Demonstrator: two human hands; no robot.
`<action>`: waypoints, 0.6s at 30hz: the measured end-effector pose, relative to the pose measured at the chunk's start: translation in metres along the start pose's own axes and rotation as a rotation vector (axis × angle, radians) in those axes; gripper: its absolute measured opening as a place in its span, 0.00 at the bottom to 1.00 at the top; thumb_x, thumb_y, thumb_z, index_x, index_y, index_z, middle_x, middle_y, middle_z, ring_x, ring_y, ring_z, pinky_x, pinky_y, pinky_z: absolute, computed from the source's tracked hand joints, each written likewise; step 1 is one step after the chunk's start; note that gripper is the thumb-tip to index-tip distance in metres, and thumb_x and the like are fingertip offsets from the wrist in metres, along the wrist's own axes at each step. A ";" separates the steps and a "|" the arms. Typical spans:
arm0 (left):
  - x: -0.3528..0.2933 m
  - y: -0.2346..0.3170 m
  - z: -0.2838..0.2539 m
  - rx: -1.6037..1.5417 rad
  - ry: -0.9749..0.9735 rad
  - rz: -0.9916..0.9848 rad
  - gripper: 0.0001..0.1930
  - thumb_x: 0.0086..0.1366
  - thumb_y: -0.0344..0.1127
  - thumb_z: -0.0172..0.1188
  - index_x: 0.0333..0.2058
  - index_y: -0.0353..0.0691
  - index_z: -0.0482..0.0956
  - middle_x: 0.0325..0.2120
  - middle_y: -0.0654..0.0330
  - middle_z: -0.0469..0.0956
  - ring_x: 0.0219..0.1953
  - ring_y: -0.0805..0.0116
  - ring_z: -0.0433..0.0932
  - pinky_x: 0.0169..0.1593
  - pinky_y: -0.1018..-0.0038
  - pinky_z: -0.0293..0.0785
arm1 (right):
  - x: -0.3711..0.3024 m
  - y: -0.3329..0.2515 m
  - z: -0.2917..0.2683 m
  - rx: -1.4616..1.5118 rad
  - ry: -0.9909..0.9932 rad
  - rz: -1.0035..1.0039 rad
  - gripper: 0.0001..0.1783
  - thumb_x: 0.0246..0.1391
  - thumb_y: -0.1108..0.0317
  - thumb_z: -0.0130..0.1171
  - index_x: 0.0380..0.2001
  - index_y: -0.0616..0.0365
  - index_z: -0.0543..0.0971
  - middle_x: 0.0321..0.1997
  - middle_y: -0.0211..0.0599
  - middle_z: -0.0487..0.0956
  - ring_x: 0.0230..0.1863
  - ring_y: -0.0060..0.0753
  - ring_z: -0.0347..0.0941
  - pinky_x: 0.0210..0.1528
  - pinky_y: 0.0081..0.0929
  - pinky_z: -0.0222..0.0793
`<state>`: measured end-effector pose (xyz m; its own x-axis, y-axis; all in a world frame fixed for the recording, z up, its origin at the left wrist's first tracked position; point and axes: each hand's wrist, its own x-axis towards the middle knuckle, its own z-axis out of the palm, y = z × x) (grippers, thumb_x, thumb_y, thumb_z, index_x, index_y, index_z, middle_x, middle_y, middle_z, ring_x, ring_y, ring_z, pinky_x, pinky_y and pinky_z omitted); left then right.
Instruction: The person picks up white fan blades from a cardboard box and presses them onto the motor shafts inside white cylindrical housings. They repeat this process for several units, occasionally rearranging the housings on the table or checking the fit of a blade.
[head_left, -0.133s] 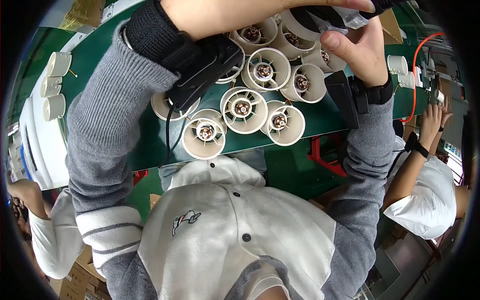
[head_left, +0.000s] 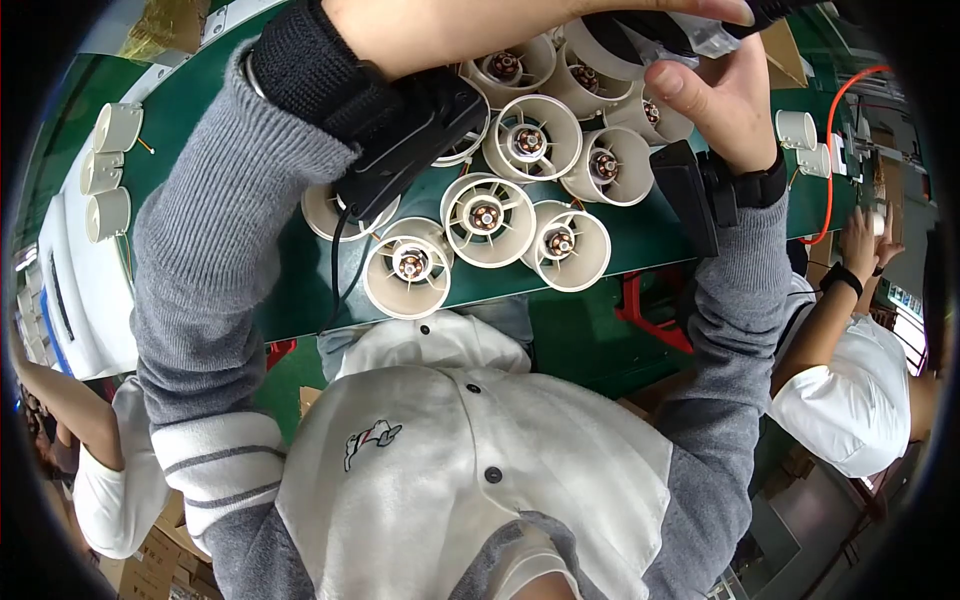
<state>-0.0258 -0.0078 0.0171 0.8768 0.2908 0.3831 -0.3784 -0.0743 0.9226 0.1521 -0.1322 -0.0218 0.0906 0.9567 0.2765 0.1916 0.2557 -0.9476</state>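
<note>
At the top edge, my left hand (head_left: pixel 722 10) is mostly cut off, its forearm crossing from the left. A visible fingertip presses on a dark piece with a clear, shiny part (head_left: pixel 712 40), whose kind I cannot make out. From the right, my right hand (head_left: pixel 728 108) closes around the same piece; its thumb sticks out on the near side and its other fingers are hidden. Just left of these hands is a white round housing (head_left: pixel 605 48) with something dark over it. Below them, several cream fan housings (head_left: pixel 487 220) with copper-wound motors stand on the green table (head_left: pixel 640 235).
More white housings (head_left: pixel 108 215) lie at the left and a few white rings (head_left: pixel 795 130) at the right. An orange hose (head_left: pixel 832 150) curves down the right side. Co-workers sit on both sides; the right one's hands (head_left: pixel 868 245) hold a small white part. A cardboard box (head_left: pixel 785 55) stands behind.
My hands have hardly moved. The left co-worker's arm has shifted, its hand passing toward the picture's rim. At the right, the co-worker's hands have moved slightly.
</note>
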 end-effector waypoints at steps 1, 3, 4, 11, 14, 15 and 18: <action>-0.001 0.000 0.000 0.166 -0.024 0.197 0.29 0.62 0.43 0.60 0.54 0.32 0.60 0.45 0.54 0.70 0.47 0.67 0.69 0.50 0.73 0.65 | -0.002 -0.003 0.000 -0.033 -0.009 -0.013 0.50 0.31 0.68 0.76 0.58 0.65 0.59 0.57 0.39 0.66 0.58 0.34 0.62 0.61 0.31 0.54; -0.004 0.005 0.002 0.510 -0.070 0.585 0.29 0.62 0.43 0.60 0.54 0.32 0.60 0.45 0.54 0.70 0.47 0.67 0.69 0.50 0.73 0.66 | -0.003 -0.011 0.005 -0.090 -0.033 -0.046 0.50 0.31 0.68 0.76 0.58 0.65 0.59 0.57 0.40 0.66 0.58 0.35 0.62 0.61 0.31 0.54; -0.008 0.009 0.003 0.520 -0.065 0.576 0.29 0.62 0.43 0.60 0.54 0.32 0.60 0.45 0.54 0.70 0.47 0.67 0.69 0.50 0.73 0.66 | -0.003 -0.014 0.008 -0.079 -0.042 -0.049 0.50 0.31 0.68 0.76 0.58 0.65 0.59 0.57 0.40 0.66 0.58 0.35 0.62 0.61 0.31 0.54; -0.002 0.022 0.005 0.059 -0.001 -0.127 0.28 0.62 0.42 0.60 0.53 0.33 0.61 0.44 0.55 0.71 0.46 0.69 0.70 0.49 0.74 0.66 | 0.003 -0.026 0.018 -0.006 0.081 0.108 0.51 0.31 0.69 0.75 0.59 0.66 0.58 0.58 0.41 0.65 0.59 0.36 0.61 0.61 0.31 0.54; 0.009 -0.006 -0.013 0.206 -0.025 0.148 0.27 0.62 0.42 0.60 0.53 0.33 0.61 0.44 0.55 0.71 0.45 0.69 0.70 0.49 0.74 0.66 | 0.013 -0.018 0.018 0.054 0.078 0.143 0.51 0.31 0.69 0.75 0.59 0.66 0.58 0.58 0.42 0.65 0.59 0.36 0.61 0.62 0.31 0.54; 0.012 -0.016 -0.021 0.278 -0.038 0.288 0.27 0.62 0.41 0.60 0.53 0.33 0.61 0.44 0.55 0.71 0.45 0.69 0.70 0.48 0.74 0.67 | 0.018 -0.015 0.018 0.082 0.078 0.161 0.51 0.31 0.69 0.75 0.59 0.66 0.58 0.58 0.42 0.65 0.59 0.36 0.61 0.62 0.31 0.53; 0.010 -0.008 -0.017 0.050 -0.007 0.022 0.27 0.62 0.41 0.59 0.53 0.33 0.61 0.44 0.56 0.71 0.45 0.69 0.70 0.48 0.74 0.67 | 0.021 -0.009 0.015 0.051 0.098 0.162 0.51 0.31 0.69 0.75 0.59 0.66 0.58 0.58 0.42 0.65 0.59 0.36 0.61 0.61 0.31 0.54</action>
<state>-0.0189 0.0118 0.0124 0.8705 0.2824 0.4031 -0.3821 -0.1286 0.9151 0.1379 -0.1118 -0.0102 0.2112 0.9685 0.1316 0.1170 0.1086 -0.9872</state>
